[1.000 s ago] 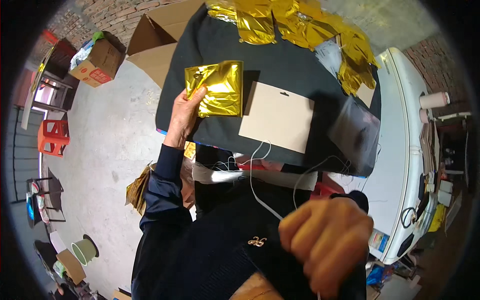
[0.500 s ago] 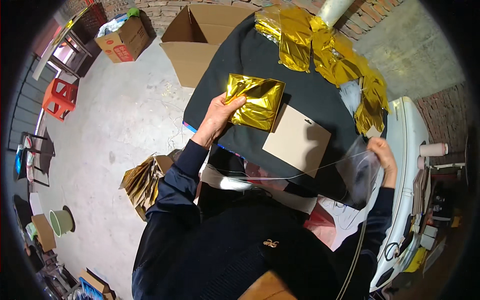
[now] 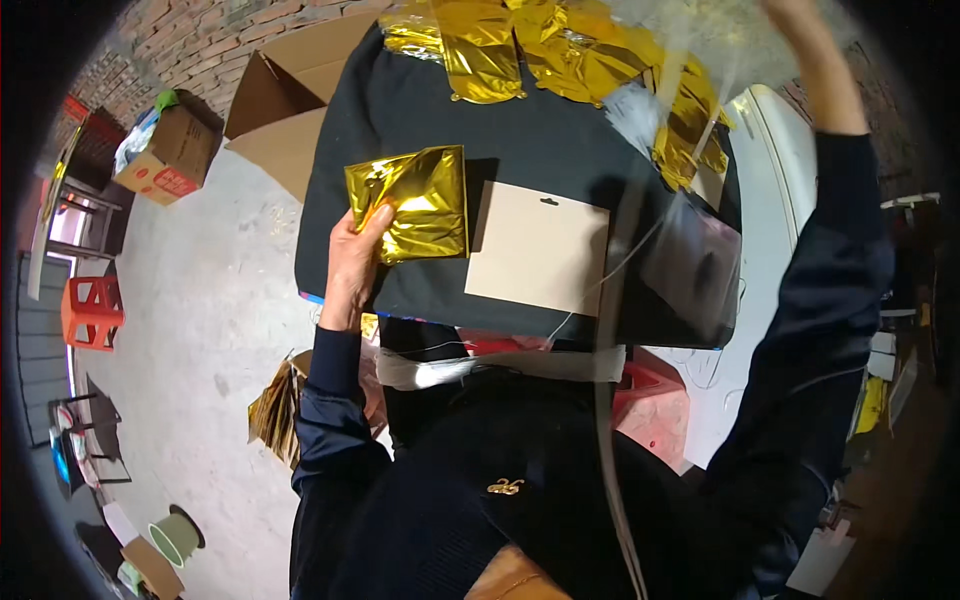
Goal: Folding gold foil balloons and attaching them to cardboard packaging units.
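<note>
My left hand [image 3: 356, 262] grips a flat, folded gold foil sheet [image 3: 420, 205] above the black cloth [image 3: 420, 115], thumb on top. Right of the foil, a beige card [image 3: 538, 248] with a small hanging slot lies on the cloth. My right arm is raised at the upper right; the right hand [image 3: 800, 25] is smeared and cut by the edge, so its fingers do not show. A clear plastic bag [image 3: 692, 262] rests on the cloth's right side. Pale strands [image 3: 606, 420] run blurred from the top down across my front.
More gold foil sheets [image 3: 560, 50] lie along the cloth's far edge. Back left stand an open cardboard box [image 3: 285, 150] and a filled carton [image 3: 170, 155]. A red stool [image 3: 92, 312] and a green bucket [image 3: 175, 537] are on the floor. A pale white surface [image 3: 775, 150] borders the right.
My right hand has risen from beside the plastic bag to the upper right edge. The view has shifted, moving the cloth leftward and up in the picture. The left hand still holds the foil.
</note>
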A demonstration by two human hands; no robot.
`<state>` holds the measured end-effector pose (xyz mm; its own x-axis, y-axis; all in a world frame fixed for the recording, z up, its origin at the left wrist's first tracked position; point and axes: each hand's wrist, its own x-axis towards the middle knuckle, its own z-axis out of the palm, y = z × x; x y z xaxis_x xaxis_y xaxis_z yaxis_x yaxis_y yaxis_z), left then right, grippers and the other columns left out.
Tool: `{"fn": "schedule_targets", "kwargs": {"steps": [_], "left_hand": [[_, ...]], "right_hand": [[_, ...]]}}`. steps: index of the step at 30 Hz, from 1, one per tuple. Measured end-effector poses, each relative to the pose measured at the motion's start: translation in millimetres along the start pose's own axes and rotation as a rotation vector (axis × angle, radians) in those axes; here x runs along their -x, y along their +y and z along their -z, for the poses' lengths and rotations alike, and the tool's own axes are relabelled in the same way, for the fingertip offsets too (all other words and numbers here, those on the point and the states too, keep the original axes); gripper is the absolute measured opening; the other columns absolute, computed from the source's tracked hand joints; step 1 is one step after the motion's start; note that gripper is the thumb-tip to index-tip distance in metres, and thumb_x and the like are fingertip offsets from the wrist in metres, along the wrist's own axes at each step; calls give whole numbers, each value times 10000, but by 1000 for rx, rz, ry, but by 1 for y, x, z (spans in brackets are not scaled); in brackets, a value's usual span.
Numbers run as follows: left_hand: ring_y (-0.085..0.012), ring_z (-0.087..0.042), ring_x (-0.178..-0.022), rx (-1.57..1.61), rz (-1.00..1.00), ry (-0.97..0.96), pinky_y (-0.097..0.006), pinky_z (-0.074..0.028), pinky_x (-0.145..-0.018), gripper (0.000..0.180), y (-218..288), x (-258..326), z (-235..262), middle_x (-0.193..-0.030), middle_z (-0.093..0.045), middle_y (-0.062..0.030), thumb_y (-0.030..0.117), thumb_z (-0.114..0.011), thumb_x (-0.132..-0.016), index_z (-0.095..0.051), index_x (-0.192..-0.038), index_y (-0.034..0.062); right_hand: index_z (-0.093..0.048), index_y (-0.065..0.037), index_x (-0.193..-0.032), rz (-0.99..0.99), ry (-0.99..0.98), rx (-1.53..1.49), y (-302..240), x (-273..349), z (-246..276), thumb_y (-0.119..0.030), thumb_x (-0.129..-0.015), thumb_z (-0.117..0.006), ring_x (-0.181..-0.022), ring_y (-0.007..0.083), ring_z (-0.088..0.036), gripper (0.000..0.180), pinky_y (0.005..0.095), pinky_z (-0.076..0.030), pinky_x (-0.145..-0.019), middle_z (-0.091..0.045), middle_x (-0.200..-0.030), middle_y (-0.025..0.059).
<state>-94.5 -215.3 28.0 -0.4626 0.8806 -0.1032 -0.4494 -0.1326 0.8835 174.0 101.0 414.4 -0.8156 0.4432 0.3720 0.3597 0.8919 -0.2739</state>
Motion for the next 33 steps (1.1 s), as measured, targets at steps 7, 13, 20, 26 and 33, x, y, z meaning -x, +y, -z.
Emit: {"fn": "schedule_targets", "kwargs": {"steps": [7,13,20,26,33], "left_hand": [[-124,-680,-988,32,13,-53,-285,-555,-890,292,4,1,1,-1154,-715,-56,101,-703,-988,-653,-1256,-6],[-134,-673,-1016,20,20,-50,-292,-543,-919,291,-1,-6,-6,-1164,-712,-68,110,-701,-992,-653,-1251,-14],[-122,-669,-1011,-9,13,-48,-284,-535,-919,303,1,-3,-2,-1160,-714,-48,122,-716,-983,-657,-1253,-5],[-129,-671,-1029,22,14,-66,-298,-537,-931,273,-4,-7,3,-1186,-714,-53,110,-679,-1007,-652,-1259,9],[-148,-670,-1060,-78,28,88,-306,-527,-970,271,1,13,36,-1194,-709,-61,101,-676,-1006,-651,-1256,1]], "right_hand": [[-465,-70,-1517,598,-263,-298,-68,116,-130,-243,-945,-753,-1332,319,-569,663,463,-489,-1082,-478,-1560,119],[-636,-45,-1288,530,-801,-1295,-153,222,-172,-439,-945,-709,-1069,394,-663,528,536,-350,-1157,-700,-1131,198],[-530,-114,-847,-364,7,-1395,-7,255,-189,-298,-1044,-587,-696,196,-475,276,388,-455,-808,-429,-732,3],[-495,-152,-867,-751,132,-1344,154,233,-206,-279,-1094,-523,-672,58,-443,262,257,-417,-694,-424,-711,-55],[-651,-130,-938,-413,23,-565,130,64,-134,-306,-1005,-638,-685,46,-513,189,226,-406,-603,-592,-776,-73]]}}
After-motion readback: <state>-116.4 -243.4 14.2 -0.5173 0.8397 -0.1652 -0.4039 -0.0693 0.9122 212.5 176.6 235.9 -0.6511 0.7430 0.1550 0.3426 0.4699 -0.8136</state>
